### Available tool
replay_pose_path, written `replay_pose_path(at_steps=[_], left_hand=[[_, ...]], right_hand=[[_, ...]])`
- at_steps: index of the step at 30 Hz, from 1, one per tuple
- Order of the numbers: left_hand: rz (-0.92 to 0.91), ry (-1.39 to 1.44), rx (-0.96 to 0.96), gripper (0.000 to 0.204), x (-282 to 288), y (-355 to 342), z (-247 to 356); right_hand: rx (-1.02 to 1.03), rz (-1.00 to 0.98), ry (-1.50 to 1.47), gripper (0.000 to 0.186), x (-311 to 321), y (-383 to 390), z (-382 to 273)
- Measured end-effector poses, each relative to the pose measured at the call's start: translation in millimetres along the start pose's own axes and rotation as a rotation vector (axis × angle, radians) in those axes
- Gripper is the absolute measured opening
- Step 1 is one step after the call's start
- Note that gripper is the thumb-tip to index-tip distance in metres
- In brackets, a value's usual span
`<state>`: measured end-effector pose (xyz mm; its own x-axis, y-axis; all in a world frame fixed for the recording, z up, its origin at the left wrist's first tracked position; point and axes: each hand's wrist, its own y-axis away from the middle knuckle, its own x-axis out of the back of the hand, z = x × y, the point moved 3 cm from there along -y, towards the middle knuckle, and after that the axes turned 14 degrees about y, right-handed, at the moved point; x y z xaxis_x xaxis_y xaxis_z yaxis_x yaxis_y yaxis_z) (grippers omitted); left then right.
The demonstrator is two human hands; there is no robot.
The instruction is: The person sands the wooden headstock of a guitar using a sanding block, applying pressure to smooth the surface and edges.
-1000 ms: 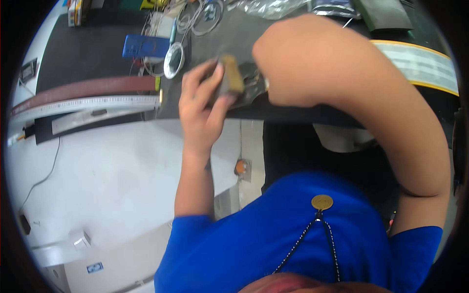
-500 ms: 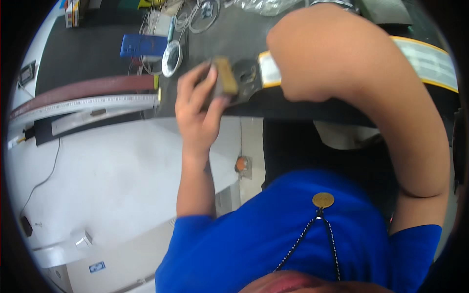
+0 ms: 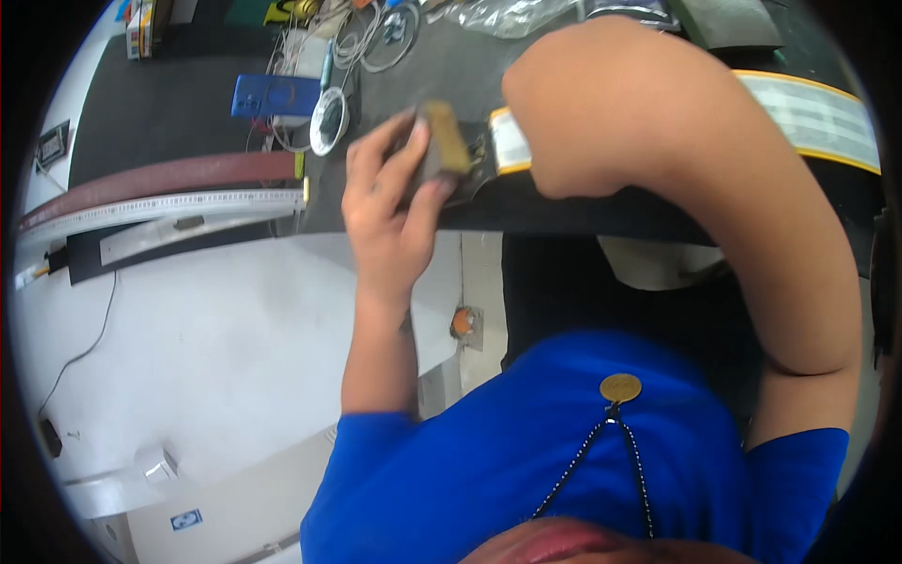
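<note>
My left hand [image 3: 392, 197] grips a small block [image 3: 446, 139] with a yellow-brown face and a dark side, thumb below and fingers round its left. The block is slightly blurred, and I cannot make out its exact kind. Just right of it, a dark piece with small brassy bits [image 3: 477, 148] lies at the bench's front edge. My right hand [image 3: 583, 113] is bent over a long white strip with yellow edges [image 3: 512, 141], which shows on both sides of the arm. The right fingers are hidden behind the back of the hand and wrist.
On the dark bench [image 3: 188, 103] lie a blue phone [image 3: 272, 96], a white oval dish [image 3: 330, 122], coiled cables [image 3: 385, 42] and clear plastic wrap [image 3: 507, 14]. A ruler [image 3: 188, 204] and a maroon strip [image 3: 178, 176] lie along the left front edge.
My left hand has shifted slightly to the right with the block, closer to the white strip. My right hand has edged a little to the left.
</note>
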<state>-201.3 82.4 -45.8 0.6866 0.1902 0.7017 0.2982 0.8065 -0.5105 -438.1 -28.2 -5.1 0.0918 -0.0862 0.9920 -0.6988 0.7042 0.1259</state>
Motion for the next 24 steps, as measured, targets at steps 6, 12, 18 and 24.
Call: replay_pose_path(at_steps=[6,12,18,24], left_hand=[[0.006,0.016,-0.04,0.055,-5.9,-9.3,-0.7],[-0.017,0.047,-0.071,0.054,-5.5,-7.9,0.5],[-0.072,0.034,-0.077,0.053,-6.1,-19.9,11.9],[-0.041,0.026,-0.065,0.053,-12.7,-28.1,16.3]], right_hand=[[0.007,-0.137,-0.031,0.021,5.2,-4.9,4.0],[0.018,-0.159,-0.047,0.022,9.3,-2.0,3.7],[0.063,-0.102,-0.048,0.022,1.2,-2.5,5.2],[0.096,-0.103,-0.053,0.022,1.1,-3.2,1.6]])
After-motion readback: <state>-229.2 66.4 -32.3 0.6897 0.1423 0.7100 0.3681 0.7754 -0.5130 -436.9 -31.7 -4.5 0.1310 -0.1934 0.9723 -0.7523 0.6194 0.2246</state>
